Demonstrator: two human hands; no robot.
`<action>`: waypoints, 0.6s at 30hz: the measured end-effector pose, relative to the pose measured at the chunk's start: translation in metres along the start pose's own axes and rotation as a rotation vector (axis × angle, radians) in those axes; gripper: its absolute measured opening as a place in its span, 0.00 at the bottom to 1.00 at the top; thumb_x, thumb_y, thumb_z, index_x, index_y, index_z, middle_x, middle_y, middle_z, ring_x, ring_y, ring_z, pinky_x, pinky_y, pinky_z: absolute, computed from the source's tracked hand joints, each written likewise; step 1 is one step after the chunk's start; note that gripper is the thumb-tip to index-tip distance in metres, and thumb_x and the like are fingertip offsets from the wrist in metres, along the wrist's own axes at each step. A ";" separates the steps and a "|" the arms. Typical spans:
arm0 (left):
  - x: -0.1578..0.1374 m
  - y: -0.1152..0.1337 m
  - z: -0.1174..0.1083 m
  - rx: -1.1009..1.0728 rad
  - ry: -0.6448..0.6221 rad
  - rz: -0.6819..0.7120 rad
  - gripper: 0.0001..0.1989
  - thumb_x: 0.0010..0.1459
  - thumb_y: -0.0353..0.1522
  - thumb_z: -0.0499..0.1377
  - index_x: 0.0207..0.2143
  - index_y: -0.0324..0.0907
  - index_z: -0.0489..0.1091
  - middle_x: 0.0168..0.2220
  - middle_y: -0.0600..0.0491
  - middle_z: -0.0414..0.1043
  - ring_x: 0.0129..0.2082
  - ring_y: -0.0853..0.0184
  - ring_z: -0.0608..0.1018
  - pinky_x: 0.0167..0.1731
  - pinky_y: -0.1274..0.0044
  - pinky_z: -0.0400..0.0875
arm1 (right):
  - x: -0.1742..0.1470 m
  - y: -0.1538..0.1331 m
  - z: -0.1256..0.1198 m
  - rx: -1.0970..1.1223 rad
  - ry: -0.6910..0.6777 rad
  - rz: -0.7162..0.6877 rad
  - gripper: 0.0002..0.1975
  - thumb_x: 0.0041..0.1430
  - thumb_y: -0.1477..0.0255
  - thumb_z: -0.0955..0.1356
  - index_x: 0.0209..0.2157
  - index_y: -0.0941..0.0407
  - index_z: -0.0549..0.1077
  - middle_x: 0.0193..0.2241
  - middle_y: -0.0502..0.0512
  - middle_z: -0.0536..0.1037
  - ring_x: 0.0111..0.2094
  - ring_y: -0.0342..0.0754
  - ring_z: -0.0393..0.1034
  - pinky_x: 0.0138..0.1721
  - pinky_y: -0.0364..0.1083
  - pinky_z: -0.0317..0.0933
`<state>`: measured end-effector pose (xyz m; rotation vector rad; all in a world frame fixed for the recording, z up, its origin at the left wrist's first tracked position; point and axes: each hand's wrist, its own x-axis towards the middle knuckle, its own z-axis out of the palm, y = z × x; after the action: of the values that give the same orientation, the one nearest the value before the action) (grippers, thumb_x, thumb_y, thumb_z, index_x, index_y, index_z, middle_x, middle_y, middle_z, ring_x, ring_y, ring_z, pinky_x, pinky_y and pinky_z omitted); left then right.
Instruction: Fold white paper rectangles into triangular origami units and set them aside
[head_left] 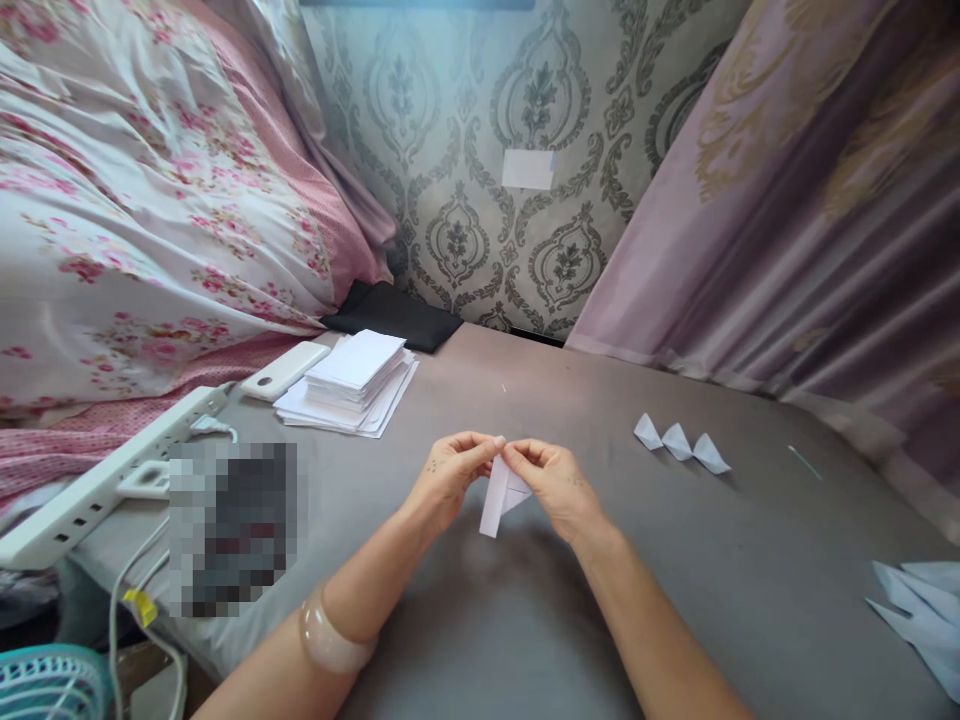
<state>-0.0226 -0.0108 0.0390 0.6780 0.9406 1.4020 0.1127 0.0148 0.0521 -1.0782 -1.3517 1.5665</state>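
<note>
A partly folded piece of white paper (493, 505) is held up between both hands above the grey surface. My left hand (454, 478) pinches its upper end with thumb and fingers. On the other side, my right hand (553, 482) grips the same paper, its thumb meeting the left thumb at the top. A straight strip hangs down from the fingers, with a slanted, creased flap to its right. Part of the paper is hidden behind the fingers. Farther right stand three small folded white paper pieces (678, 442) in a row.
At the left are a stack of white paper (356, 375), a white box-like device (285, 371) and a long power strip (112, 480) with cables. A black flat pouch (397, 312) lies by the wall. More folded paper (922, 615) sits at the right edge. Curtains border the grey surface (600, 400).
</note>
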 end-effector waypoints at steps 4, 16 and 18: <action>0.003 -0.001 -0.003 0.068 -0.004 0.026 0.13 0.41 0.36 0.70 0.24 0.35 0.76 0.22 0.50 0.73 0.23 0.71 0.71 0.28 0.78 0.64 | 0.000 0.001 0.000 -0.015 -0.006 -0.002 0.19 0.42 0.56 0.73 0.27 0.59 0.76 0.24 0.53 0.78 0.27 0.45 0.70 0.33 0.45 0.62; 0.008 -0.005 -0.006 0.177 -0.025 0.097 0.13 0.47 0.38 0.66 0.27 0.36 0.75 0.24 0.51 0.72 0.23 0.71 0.71 0.29 0.77 0.66 | 0.005 0.003 -0.009 0.093 -0.054 0.203 0.14 0.40 0.63 0.75 0.24 0.60 0.76 0.22 0.52 0.77 0.24 0.43 0.69 0.31 0.44 0.61; 0.006 -0.003 -0.006 0.259 -0.038 0.185 0.11 0.52 0.37 0.62 0.32 0.37 0.76 0.28 0.50 0.73 0.27 0.69 0.72 0.31 0.76 0.67 | 0.007 0.003 -0.013 0.156 -0.044 0.229 0.12 0.40 0.65 0.74 0.24 0.59 0.75 0.20 0.50 0.75 0.23 0.42 0.67 0.28 0.43 0.60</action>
<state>-0.0268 -0.0062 0.0331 1.0041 1.0612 1.4350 0.1221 0.0252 0.0477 -1.1385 -1.1436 1.8394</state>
